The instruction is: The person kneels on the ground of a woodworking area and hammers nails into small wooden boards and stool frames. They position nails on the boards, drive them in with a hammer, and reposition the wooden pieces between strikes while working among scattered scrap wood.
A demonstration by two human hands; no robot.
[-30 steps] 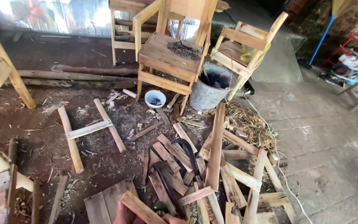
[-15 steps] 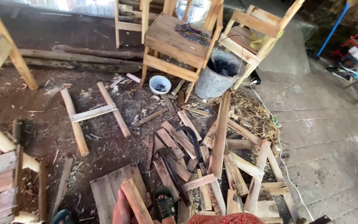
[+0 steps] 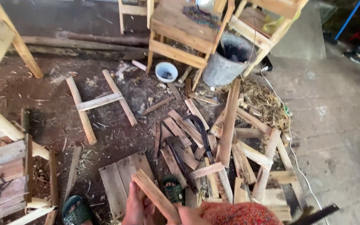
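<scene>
Wooden offcuts cover the dirt floor, and the scene is read from the left. A pallet-like frame (image 3: 5, 175) stands at the left edge, and a green sandal (image 3: 76, 210) is seen at the bottom beside a flat board panel (image 3: 119, 183). Further up, an H-shaped piece of three joined slats (image 3: 98, 102) lies by itself.

At the bottom centre a pale wood slat (image 3: 155, 196) is held at a slant. The left hand (image 3: 136, 208) is closed around its lower part, fingers wrapped on the near side. The right hand (image 3: 190, 214) meets the slat's lower end just beside a red patterned sleeve (image 3: 238, 214); whether it is gripping or only steadying cannot be told, since it is cut by the frame edge.

For the slat to be handled well, a firm grasp near the middle would be advisable, so that the free upper end is kept from swinging into the pile of slats (image 3: 213, 150) close by. A curved dark blade (image 3: 201, 129) lies on that pile, and it should be kept well apart from the fingers. Splinters may be expected on such rough-sawn edges, so sliding along the grain is best avoided.

Beyond, a white bowl (image 3: 166, 71), a wooden chair (image 3: 184, 31) and a grey metal bucket (image 3: 226, 60) are seen, with a white cable (image 3: 296, 158) trailing over the concrete at the right.
</scene>
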